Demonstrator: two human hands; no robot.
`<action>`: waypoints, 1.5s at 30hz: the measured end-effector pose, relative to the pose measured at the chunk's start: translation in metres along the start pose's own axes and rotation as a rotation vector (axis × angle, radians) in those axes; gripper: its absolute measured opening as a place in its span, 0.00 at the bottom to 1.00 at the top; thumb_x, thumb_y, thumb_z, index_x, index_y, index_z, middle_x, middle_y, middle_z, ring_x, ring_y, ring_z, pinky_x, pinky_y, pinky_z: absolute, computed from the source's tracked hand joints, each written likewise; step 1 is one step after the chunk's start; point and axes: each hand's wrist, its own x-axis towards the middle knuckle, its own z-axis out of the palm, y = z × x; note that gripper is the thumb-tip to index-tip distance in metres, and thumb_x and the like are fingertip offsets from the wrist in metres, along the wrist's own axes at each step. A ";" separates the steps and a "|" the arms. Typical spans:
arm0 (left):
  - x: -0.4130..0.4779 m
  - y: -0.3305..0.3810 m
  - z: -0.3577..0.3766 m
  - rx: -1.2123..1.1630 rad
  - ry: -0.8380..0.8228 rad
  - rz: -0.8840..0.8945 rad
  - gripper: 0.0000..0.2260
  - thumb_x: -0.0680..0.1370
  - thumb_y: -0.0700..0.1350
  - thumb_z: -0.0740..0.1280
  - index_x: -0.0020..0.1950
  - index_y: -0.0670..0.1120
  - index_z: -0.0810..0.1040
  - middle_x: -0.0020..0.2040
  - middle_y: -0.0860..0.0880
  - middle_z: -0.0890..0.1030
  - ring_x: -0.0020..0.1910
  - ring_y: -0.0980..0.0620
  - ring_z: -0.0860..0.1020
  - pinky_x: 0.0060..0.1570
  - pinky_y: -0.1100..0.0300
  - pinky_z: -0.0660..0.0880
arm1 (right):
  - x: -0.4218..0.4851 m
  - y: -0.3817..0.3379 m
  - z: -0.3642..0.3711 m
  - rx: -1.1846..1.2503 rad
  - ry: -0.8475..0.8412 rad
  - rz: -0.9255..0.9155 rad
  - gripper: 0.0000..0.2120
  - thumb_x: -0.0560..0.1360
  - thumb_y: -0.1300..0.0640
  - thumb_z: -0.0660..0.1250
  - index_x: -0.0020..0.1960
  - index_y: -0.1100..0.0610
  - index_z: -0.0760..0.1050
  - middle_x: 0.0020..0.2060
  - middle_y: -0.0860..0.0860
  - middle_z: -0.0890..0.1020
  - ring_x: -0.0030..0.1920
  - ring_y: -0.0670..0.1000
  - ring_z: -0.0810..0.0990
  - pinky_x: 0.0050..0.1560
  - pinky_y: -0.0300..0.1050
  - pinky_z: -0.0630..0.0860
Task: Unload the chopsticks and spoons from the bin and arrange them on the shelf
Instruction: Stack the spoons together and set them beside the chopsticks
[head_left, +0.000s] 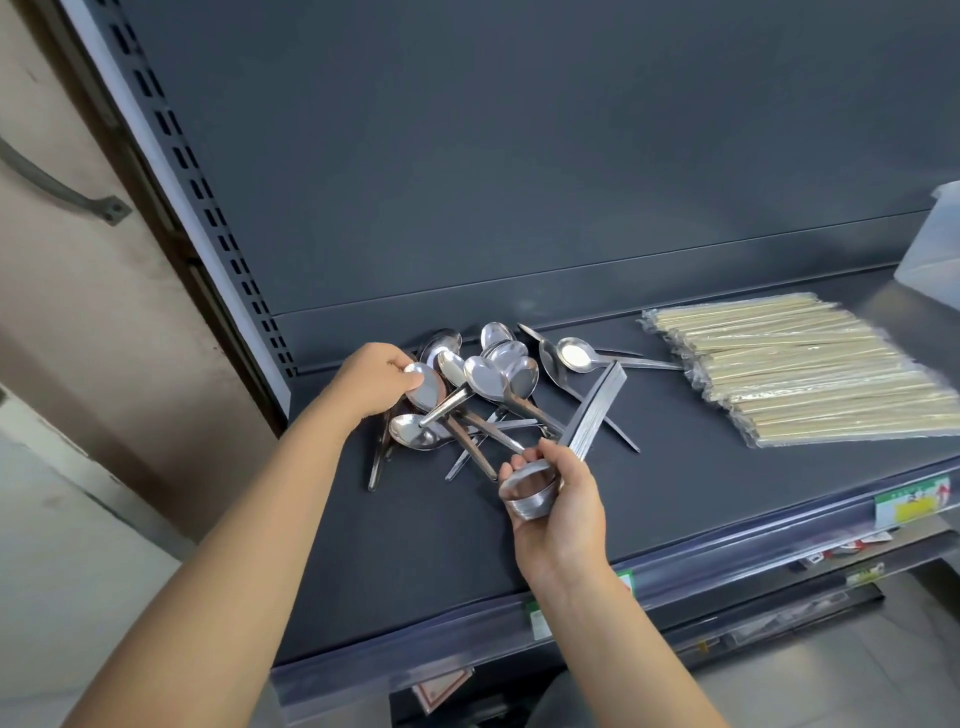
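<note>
Both hands work over the shelf. Left hand pinches the bowl of one spoon at the edge of a loose spoon pile; its fingers hide part of that bowl. Right hand clasps a nested spoon stack, handles fanning up and away from it. Tangled handles between the hands are hard to separate. Wrapped chopsticks lie well beyond the right hand, their far ends cut off. A blurred bin sits past them.
</note>
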 end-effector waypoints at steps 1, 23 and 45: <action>-0.001 0.000 -0.003 -0.011 -0.006 0.001 0.04 0.75 0.41 0.66 0.42 0.42 0.78 0.37 0.46 0.75 0.37 0.47 0.70 0.36 0.59 0.65 | 0.000 0.000 0.000 0.005 -0.001 0.000 0.02 0.75 0.65 0.64 0.45 0.60 0.71 0.30 0.53 0.75 0.30 0.51 0.77 0.32 0.41 0.78; -0.080 0.021 0.001 -0.640 0.021 -0.133 0.05 0.74 0.33 0.62 0.45 0.39 0.77 0.27 0.45 0.78 0.19 0.55 0.65 0.20 0.70 0.60 | -0.001 0.000 -0.002 0.007 -0.046 -0.080 0.22 0.75 0.38 0.61 0.42 0.58 0.72 0.33 0.53 0.76 0.35 0.51 0.79 0.39 0.44 0.78; -0.139 0.012 0.082 -0.451 0.091 0.402 0.12 0.71 0.59 0.67 0.51 0.56 0.83 0.46 0.57 0.82 0.41 0.60 0.79 0.39 0.71 0.72 | 0.012 0.007 -0.012 -0.019 -0.127 -0.026 0.15 0.76 0.44 0.66 0.48 0.57 0.70 0.32 0.50 0.76 0.35 0.50 0.79 0.44 0.47 0.78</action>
